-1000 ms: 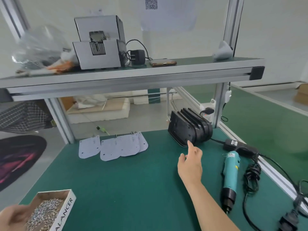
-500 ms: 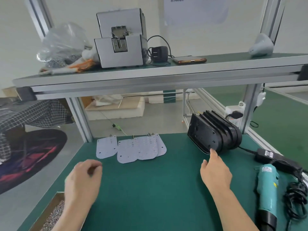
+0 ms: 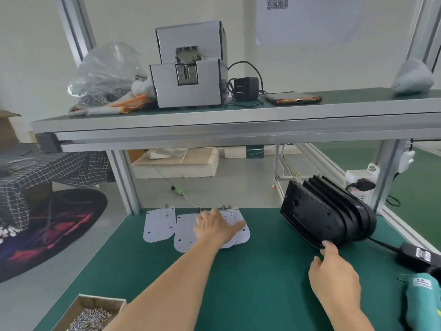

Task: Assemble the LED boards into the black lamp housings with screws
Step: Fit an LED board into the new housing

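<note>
White flat LED boards (image 3: 158, 225): probably thin, light, stiff; lift by edge. Pressed flat under left hand (image 3: 214, 226), fingers straight; right hand (image 3: 334, 280) uncurled, fingertips touching black ribbed plastic lamp housings (image 3: 317, 216).

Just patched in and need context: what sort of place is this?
Likely a small electronics assembly bench: LED boards under the left hand, stacked black housings touched by the right hand, a box of screws and an electric screwdriver.
</note>
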Demonstrator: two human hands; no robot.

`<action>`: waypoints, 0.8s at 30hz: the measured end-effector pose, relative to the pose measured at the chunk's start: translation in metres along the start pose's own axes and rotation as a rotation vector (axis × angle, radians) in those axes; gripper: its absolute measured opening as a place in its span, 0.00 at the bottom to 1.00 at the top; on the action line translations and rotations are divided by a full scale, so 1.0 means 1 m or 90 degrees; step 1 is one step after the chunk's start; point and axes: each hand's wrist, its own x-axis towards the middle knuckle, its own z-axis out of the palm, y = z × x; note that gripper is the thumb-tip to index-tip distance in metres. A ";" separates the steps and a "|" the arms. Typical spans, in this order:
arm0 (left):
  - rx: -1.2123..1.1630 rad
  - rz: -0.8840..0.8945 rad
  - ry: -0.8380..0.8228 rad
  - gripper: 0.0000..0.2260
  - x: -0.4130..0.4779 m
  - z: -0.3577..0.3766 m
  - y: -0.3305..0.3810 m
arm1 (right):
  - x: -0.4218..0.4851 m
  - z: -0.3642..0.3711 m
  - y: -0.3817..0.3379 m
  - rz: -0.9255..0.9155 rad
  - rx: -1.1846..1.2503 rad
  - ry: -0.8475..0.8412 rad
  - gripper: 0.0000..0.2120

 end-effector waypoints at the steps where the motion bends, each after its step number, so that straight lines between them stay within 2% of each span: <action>1: 0.051 0.001 -0.014 0.46 -0.001 0.005 0.006 | 0.000 0.000 0.000 0.004 0.018 0.007 0.22; 4: 0.132 0.016 -0.025 0.43 0.002 0.011 0.013 | 0.002 -0.004 0.002 0.014 0.061 0.035 0.16; 8: 0.154 0.099 -0.060 0.20 0.005 0.002 0.007 | 0.003 -0.011 0.001 0.017 0.059 0.040 0.12; 14: 0.061 0.150 -0.129 0.11 -0.015 -0.014 -0.008 | 0.000 -0.012 0.000 0.016 0.006 -0.004 0.24; 19: 0.164 0.187 -0.142 0.14 -0.035 -0.021 -0.014 | 0.001 -0.011 0.002 0.029 0.005 -0.023 0.23; 24: 0.164 0.188 -0.060 0.17 -0.046 -0.018 -0.022 | 0.002 -0.012 0.003 0.018 0.020 0.008 0.15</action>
